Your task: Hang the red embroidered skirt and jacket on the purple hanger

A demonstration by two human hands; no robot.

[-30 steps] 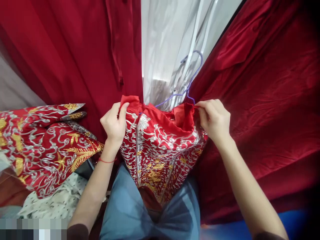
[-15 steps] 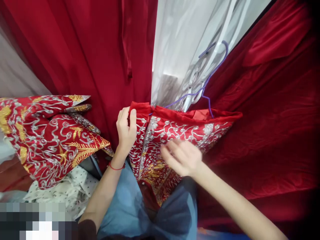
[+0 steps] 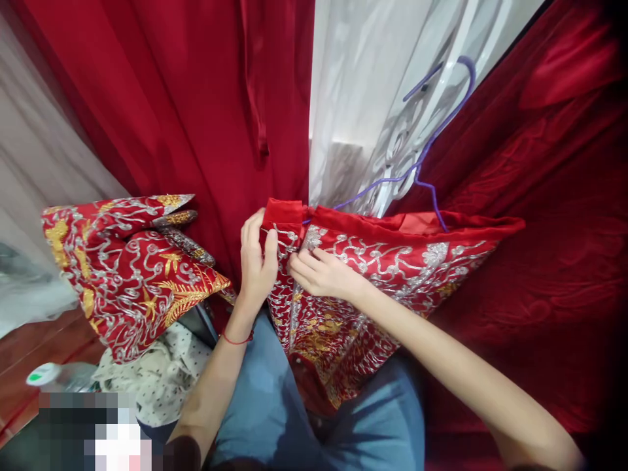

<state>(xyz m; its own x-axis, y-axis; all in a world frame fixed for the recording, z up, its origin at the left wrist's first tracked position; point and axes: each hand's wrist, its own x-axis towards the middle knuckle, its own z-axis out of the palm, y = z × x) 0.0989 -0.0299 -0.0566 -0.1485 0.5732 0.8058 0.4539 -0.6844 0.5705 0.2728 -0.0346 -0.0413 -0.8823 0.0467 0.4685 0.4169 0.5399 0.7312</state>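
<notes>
A red embroidered garment [image 3: 383,268] with silver and gold thread hangs on a purple wire hanger [image 3: 422,163] in front of me and drapes over my lap. My left hand [image 3: 258,261] is closed on the garment's upper left edge, near the red waistband. My right hand [image 3: 321,271] rests on the embroidered front just beside the left hand, fingers pinched at the fabric by a silver seam line. A thin red string circles my left wrist.
A second red embroidered garment [image 3: 127,268] lies piled at the left over a white dotted cloth [image 3: 157,373]. Red curtains [image 3: 186,98] hang behind and to the right, with white sheer fabric [image 3: 367,85] between them. My blue-jeaned legs [image 3: 275,405] are below.
My right hand let go of the garment's upper right corner and moved left across the front to beside my left hand. The right side of the garment now spreads out flat.
</notes>
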